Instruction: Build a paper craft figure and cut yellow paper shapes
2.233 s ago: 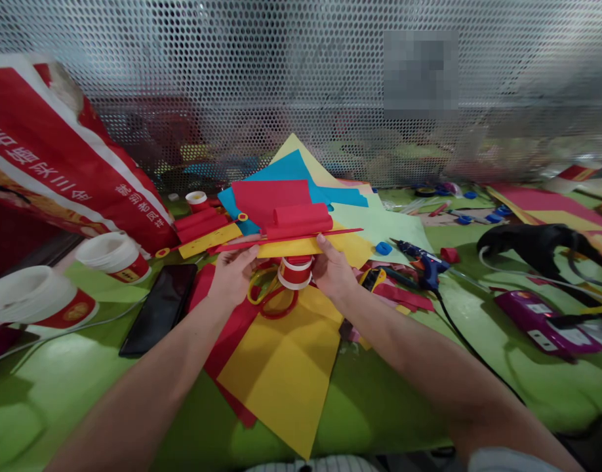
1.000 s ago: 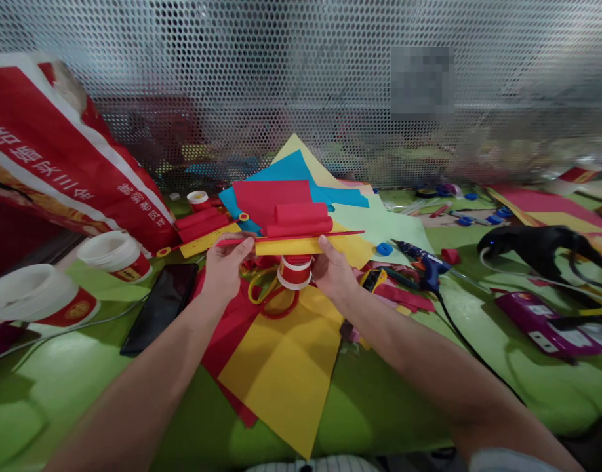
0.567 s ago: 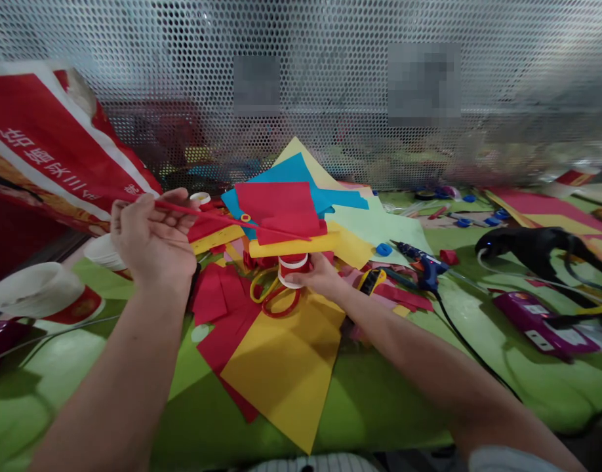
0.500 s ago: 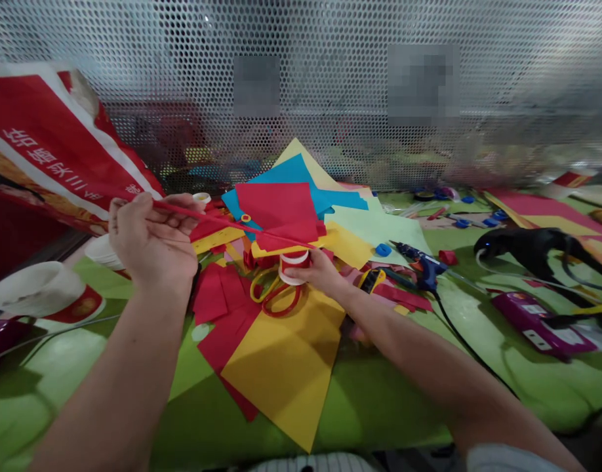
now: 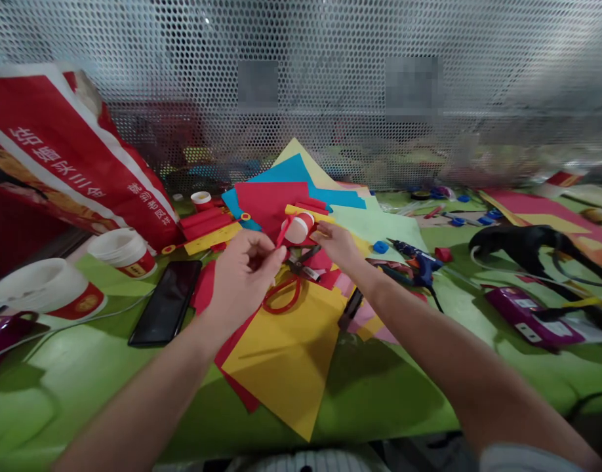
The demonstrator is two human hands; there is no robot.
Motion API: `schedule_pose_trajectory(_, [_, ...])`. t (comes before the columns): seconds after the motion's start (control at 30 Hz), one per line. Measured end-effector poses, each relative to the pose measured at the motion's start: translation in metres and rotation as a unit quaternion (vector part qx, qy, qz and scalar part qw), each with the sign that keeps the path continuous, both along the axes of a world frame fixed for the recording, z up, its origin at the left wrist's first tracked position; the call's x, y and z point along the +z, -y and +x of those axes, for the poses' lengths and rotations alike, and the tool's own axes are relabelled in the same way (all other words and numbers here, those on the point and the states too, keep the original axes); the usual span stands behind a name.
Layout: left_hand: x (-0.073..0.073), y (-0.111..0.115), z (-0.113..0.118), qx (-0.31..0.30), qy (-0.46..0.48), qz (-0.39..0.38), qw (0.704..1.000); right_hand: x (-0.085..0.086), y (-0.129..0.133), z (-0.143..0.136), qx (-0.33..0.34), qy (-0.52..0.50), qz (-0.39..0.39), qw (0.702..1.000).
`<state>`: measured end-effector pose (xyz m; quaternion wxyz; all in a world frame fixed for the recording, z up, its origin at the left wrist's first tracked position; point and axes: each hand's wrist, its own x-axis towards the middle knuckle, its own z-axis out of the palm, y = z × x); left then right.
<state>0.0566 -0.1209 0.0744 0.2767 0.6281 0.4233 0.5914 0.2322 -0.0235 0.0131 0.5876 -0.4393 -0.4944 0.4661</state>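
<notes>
My left hand (image 5: 249,269) is closed in a pinch on a narrow red strip (image 5: 282,233), whose upper end meets the left side of a small red-and-white paper cup (image 5: 301,229). The cup is tilted, its pale round end towards me. My right hand (image 5: 338,241) is just right of the cup, fingers extended with their tips beside it; contact is hard to make out. Below the cup lie scissors with a red handle loop (image 5: 282,309). Red-and-yellow paper pieces (image 5: 308,208) are behind it.
Coloured paper sheets (image 5: 276,187) spread behind, with a yellow sheet (image 5: 286,367) in front. A phone (image 5: 166,303) and paper cups (image 5: 50,288) are left, beside a red-and-white bag (image 5: 79,157). A blue glue gun (image 5: 421,262) and purple box (image 5: 532,318) are right.
My left hand has moved right and down to the cup, bringing the stretched red strip with it. The cup has tipped from upright, and my right fingers have come off its side.
</notes>
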Motion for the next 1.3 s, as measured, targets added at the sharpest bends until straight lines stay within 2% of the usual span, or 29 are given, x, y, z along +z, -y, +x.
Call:
schedule_pose_trajectory(0.07, [-0.005, 0.001, 0.002, 0.02, -0.105, 0.04, 0.993, 0.01, 0.024, 0.001, 0.005, 0.025, 0.019, 0.999])
schedule_pose_trajectory(0.17, [-0.012, 0.001, 0.004, 0.031, -0.253, 0.089, 0.963, 0.027, 0.06, -0.005, 0.094, -0.013, 0.037, 0.995])
schedule_pose_trajectory(0.23, [-0.017, 0.001, 0.006, 0.036, -0.311, 0.098, 0.945, 0.034, 0.076, -0.01, 0.123, -0.023, 0.024, 0.992])
schedule_pose_trajectory(0.3, [-0.021, 0.002, 0.008, 0.034, -0.33, 0.091, 0.939, 0.035, 0.085, -0.013, 0.123, -0.023, 0.004, 0.992])
schedule_pose_trajectory(0.37, [-0.024, 0.003, 0.011, 0.012, -0.307, 0.058, 0.95, 0.032, 0.087, -0.013, 0.116, -0.022, -0.003, 0.993])
schedule_pose_trajectory(0.5, [-0.027, 0.005, 0.015, -0.072, -0.175, -0.049, 0.981, 0.024, 0.085, -0.009, 0.093, -0.038, 0.002, 0.995])
schedule_pose_trajectory(0.67, [-0.028, 0.003, 0.017, -0.137, -0.08, -0.138, 0.978, 0.02, 0.085, -0.004, 0.081, -0.027, 0.009, 0.996])
schedule_pose_trajectory(0.8, [-0.029, 0.004, 0.019, -0.123, -0.091, -0.144, 0.978, 0.02, 0.086, -0.004, 0.069, -0.008, 0.005, 0.998])
schedule_pose_trajectory(0.93, [-0.029, 0.006, 0.021, -0.073, -0.134, -0.095, 0.984, 0.023, 0.088, -0.005, 0.063, 0.005, -0.004, 0.998])
schedule_pose_trajectory(1.1, [-0.031, 0.008, 0.021, -0.018, -0.21, -0.034, 0.977, 0.022, 0.094, -0.011, 0.045, 0.046, 0.001, 0.998])
schedule_pose_trajectory(1.17, [-0.031, 0.007, 0.02, -0.019, -0.201, -0.041, 0.978, 0.022, 0.094, -0.012, 0.04, 0.072, 0.009, 0.997])
schedule_pose_trajectory(1.27, [-0.031, 0.004, 0.019, -0.047, -0.134, -0.104, 0.984, 0.03, 0.085, 0.001, 0.012, 0.152, 0.007, 0.988])
schedule_pose_trajectory(1.3, [-0.031, 0.003, 0.018, -0.056, -0.099, -0.134, 0.985, 0.035, 0.08, 0.012, -0.022, 0.228, -0.008, 0.973])
